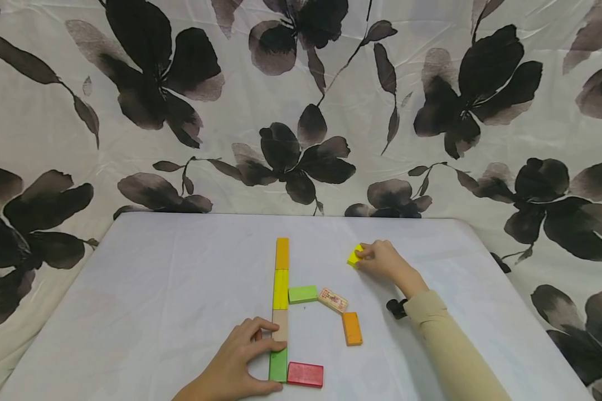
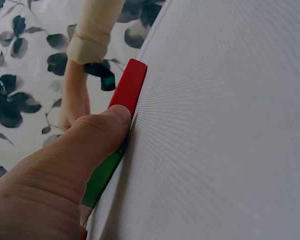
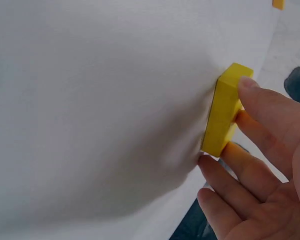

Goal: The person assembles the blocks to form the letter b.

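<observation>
My right hand (image 1: 381, 259) pinches a yellow block (image 3: 222, 112) between thumb and fingers, over the far right part of the table. In the right wrist view the block is tilted, its shadow falling on the white cloth. The left hand (image 1: 243, 356) holds the near end of a straight column of blocks. Its thumb is at the near end of the green block (image 1: 278, 367), and its fingertips reach that block's far end and the pale wooden block (image 1: 280, 323). A red block (image 1: 305, 375) sits against the green one's right side, close to the thumb in the left wrist view.
Farther up the column lie a yellow block (image 1: 280, 289) and an orange-yellow block (image 1: 282, 254). Branching right from it are a light green block (image 1: 303, 294), a printed wooden block (image 1: 333, 300) and an orange block (image 1: 352, 328), in a curve. Floral fabric (image 1: 301, 189) hangs behind the table.
</observation>
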`<state>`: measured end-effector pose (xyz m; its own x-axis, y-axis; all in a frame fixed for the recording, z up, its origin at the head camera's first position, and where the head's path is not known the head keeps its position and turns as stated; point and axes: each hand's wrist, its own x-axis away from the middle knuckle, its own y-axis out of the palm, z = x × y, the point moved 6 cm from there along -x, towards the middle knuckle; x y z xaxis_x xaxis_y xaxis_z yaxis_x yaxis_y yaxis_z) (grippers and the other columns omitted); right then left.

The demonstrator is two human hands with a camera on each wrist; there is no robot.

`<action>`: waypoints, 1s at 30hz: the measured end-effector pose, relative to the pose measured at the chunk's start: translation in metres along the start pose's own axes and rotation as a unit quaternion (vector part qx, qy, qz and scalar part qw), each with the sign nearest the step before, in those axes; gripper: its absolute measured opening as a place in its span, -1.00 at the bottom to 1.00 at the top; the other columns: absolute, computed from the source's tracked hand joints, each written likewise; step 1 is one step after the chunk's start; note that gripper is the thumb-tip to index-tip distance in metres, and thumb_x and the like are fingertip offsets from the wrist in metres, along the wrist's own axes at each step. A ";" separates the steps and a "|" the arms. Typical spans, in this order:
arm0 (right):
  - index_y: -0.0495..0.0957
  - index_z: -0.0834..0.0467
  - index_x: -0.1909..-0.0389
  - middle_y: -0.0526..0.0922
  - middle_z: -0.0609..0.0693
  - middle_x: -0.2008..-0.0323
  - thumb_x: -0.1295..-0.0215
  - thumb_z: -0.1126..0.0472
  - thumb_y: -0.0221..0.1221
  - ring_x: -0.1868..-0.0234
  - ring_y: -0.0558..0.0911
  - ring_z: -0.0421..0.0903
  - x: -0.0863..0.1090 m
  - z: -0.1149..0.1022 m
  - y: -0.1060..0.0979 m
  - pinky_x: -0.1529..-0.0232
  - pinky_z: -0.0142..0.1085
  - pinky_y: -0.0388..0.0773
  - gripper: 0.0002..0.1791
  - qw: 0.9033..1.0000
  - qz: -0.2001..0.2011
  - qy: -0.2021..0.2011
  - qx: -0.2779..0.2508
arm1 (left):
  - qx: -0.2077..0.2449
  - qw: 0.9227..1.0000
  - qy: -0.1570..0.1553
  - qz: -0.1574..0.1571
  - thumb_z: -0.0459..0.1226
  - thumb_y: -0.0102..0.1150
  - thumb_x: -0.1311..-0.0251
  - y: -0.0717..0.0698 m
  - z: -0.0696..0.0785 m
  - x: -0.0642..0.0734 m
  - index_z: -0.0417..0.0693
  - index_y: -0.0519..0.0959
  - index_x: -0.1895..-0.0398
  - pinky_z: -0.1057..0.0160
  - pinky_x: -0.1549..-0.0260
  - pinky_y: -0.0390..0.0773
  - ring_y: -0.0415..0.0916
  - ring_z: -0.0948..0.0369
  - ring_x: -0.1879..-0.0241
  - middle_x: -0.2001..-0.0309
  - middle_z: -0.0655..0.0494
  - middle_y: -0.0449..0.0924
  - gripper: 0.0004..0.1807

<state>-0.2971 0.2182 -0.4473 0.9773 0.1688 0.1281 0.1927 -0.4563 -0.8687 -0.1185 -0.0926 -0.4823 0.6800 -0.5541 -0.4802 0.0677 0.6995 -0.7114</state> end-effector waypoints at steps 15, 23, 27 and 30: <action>0.68 0.25 0.00 0.52 0.23 -0.22 -0.17 0.20 0.39 -0.29 0.40 0.33 0.059 0.030 -0.004 -0.26 0.18 0.28 -0.62 1.000 0.019 0.002 0.005 | 0.001 1.000 0.002 0.003 0.19 0.52 0.14 0.001 0.000 0.002 0.35 0.66 -0.03 0.30 0.20 0.34 0.25 0.42 0.14 -0.14 0.28 0.42 -0.42; 0.71 0.25 0.05 0.56 0.23 -0.18 -0.11 0.19 0.44 -0.25 0.43 0.34 0.099 0.031 0.000 -0.21 0.19 0.33 -0.62 0.999 0.033 -0.012 0.009 | -0.003 1.000 0.000 0.004 0.20 0.52 0.15 0.002 0.001 0.003 0.36 0.66 -0.02 0.29 0.19 0.33 0.24 0.43 0.14 -0.14 0.28 0.42 -0.42; 0.72 0.27 0.08 0.58 0.24 -0.15 -0.09 0.18 0.45 -0.23 0.46 0.35 0.115 0.029 0.002 -0.18 0.19 0.36 -0.62 0.999 0.036 -0.016 0.014 | -0.002 1.000 0.006 0.011 0.17 0.55 0.17 0.003 0.001 0.003 0.36 0.66 -0.01 0.30 0.18 0.32 0.24 0.44 0.15 -0.14 0.27 0.43 -0.42; 0.73 0.28 0.12 0.60 0.25 -0.12 -0.06 0.18 0.46 -0.18 0.50 0.34 0.128 0.026 0.004 -0.14 0.17 0.41 -0.63 0.999 0.037 -0.018 0.024 | -0.001 1.000 0.008 0.012 0.17 0.55 0.18 0.004 0.001 0.003 0.36 0.66 -0.01 0.30 0.18 0.32 0.24 0.44 0.15 -0.14 0.27 0.43 -0.42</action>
<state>-0.1734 0.2607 -0.4473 0.9846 0.1684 0.0466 0.1155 -0.4267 -0.8970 -0.1152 -0.0908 -0.4858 0.6697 -0.5442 -0.5053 0.0499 0.7119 -0.7005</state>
